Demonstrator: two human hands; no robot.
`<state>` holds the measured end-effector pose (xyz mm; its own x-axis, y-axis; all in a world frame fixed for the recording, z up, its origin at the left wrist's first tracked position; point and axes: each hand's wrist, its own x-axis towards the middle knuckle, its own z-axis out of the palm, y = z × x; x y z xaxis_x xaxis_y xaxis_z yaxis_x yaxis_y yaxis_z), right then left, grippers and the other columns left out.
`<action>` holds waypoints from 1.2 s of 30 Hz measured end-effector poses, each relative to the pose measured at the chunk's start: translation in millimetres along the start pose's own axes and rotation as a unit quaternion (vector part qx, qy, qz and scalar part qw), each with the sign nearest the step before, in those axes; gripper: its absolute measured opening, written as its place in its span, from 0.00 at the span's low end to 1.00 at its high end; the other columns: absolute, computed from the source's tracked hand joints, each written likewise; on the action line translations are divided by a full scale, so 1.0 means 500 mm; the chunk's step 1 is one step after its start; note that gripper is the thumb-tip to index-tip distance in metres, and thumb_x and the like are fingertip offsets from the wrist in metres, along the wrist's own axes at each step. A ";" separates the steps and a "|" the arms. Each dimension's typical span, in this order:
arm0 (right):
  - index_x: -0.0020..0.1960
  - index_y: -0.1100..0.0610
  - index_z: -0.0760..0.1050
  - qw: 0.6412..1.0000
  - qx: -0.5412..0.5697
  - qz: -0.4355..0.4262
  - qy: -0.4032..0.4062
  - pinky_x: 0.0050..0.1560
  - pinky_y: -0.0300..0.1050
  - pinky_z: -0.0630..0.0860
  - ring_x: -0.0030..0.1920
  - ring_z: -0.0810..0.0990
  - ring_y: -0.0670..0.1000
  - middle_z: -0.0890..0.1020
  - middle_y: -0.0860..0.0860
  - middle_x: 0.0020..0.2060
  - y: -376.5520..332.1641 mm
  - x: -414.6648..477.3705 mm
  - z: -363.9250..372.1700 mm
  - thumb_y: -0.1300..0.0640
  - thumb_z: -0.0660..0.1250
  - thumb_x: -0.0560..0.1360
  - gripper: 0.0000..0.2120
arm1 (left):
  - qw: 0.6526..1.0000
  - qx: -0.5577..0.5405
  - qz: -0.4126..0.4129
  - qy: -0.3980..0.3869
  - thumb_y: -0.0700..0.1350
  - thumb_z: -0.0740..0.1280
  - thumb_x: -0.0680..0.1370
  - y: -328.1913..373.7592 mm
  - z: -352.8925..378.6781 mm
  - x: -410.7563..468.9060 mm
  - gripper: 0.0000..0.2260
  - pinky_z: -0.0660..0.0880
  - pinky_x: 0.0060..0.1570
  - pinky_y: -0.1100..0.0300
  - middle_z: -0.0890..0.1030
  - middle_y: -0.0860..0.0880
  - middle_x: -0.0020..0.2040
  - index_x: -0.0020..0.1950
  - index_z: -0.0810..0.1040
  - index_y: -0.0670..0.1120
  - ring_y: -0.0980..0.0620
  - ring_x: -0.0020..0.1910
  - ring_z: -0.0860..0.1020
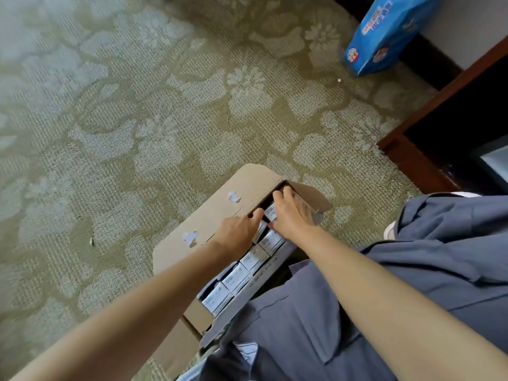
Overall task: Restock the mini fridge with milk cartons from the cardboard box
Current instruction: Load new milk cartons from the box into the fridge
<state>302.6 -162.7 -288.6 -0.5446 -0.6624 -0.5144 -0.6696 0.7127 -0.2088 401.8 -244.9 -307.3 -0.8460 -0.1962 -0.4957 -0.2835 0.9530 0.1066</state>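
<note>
An open cardboard box point(209, 215) lies on the carpet in front of my knees, its long flap folded out to the left. Inside stands a row of several white milk cartons point(236, 279) with blue print. Both my hands are in the far end of the box. My left hand point(237, 233) has its fingers curled down over a carton top point(260, 232). My right hand point(292, 213) is spread over the far cartons, fingers around one carton point(270, 211). No carton is lifted out of the row. The fridge itself is not clearly in view.
A blue printed package point(384, 34) stands on the floral carpet at the upper right. Dark wooden furniture point(428, 127) with a dark opening runs along the right edge. My grey-trousered legs point(398, 270) crouch just right of the box.
</note>
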 end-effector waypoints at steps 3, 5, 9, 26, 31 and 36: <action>0.63 0.59 0.62 1.000 0.004 0.006 0.018 0.60 0.52 0.70 0.65 0.66 0.59 0.62 0.59 0.66 -0.002 0.001 0.009 0.55 0.69 0.73 0.24 | 0.999 0.032 0.005 0.003 0.36 0.55 0.80 0.011 0.001 -0.009 0.13 0.65 0.30 0.58 0.77 0.46 0.41 0.65 0.62 0.39 0.44 0.40 0.79; 0.63 0.58 0.62 0.999 0.001 0.008 0.036 0.60 0.51 0.70 0.65 0.65 0.59 0.61 0.60 0.66 -0.005 -0.001 0.015 0.55 0.68 0.74 0.23 | 0.999 0.052 -0.008 0.000 0.35 0.56 0.79 0.023 0.006 -0.019 0.16 0.66 0.35 0.59 0.80 0.43 0.51 0.67 0.60 0.38 0.45 0.47 0.81; 0.63 0.58 0.63 0.999 -0.013 -0.007 0.045 0.59 0.49 0.70 0.64 0.65 0.59 0.62 0.60 0.65 -0.011 -0.003 0.019 0.56 0.67 0.74 0.21 | 1.000 0.021 -0.020 0.002 0.37 0.56 0.80 0.023 0.039 -0.032 0.19 0.69 0.39 0.58 0.78 0.42 0.55 0.70 0.57 0.39 0.45 0.49 0.80; 0.66 0.56 0.62 0.999 -0.013 0.001 0.030 0.57 0.50 0.71 0.62 0.70 0.59 0.72 0.61 0.60 -0.031 -0.010 0.032 0.60 0.61 0.77 0.19 | 0.997 -0.074 -0.024 -0.011 0.32 0.58 0.76 0.002 0.064 -0.035 0.21 0.71 0.37 0.52 0.75 0.42 0.39 0.68 0.60 0.44 0.40 0.42 0.78; 0.63 0.58 0.66 1.000 0.007 -0.003 0.021 0.55 0.51 0.72 0.59 0.73 0.60 0.73 0.61 0.58 -0.034 -0.024 -0.002 0.55 0.66 0.74 0.20 | 0.998 -0.063 -0.002 -0.005 0.35 0.56 0.79 0.005 0.037 -0.031 0.11 0.65 0.35 0.57 0.60 0.50 0.30 0.61 0.66 0.41 0.46 0.35 0.68; 0.58 0.58 0.70 0.997 0.067 0.002 0.028 0.51 0.49 0.73 0.54 0.76 0.60 0.77 0.59 0.52 -0.025 -0.035 -0.060 0.54 0.69 0.71 0.18 | 0.995 -0.096 -0.017 -0.014 0.36 0.63 0.75 -0.006 -0.039 -0.052 0.14 0.66 0.32 0.57 0.71 0.46 0.33 0.61 0.71 0.40 0.44 0.35 0.74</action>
<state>305.4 -167.0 -252.1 -0.5770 -0.6681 -0.4697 -0.5953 0.7378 -0.3182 415.7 -246.9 -278.1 -0.8222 -0.2186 -0.5255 -0.3953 0.8836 0.2508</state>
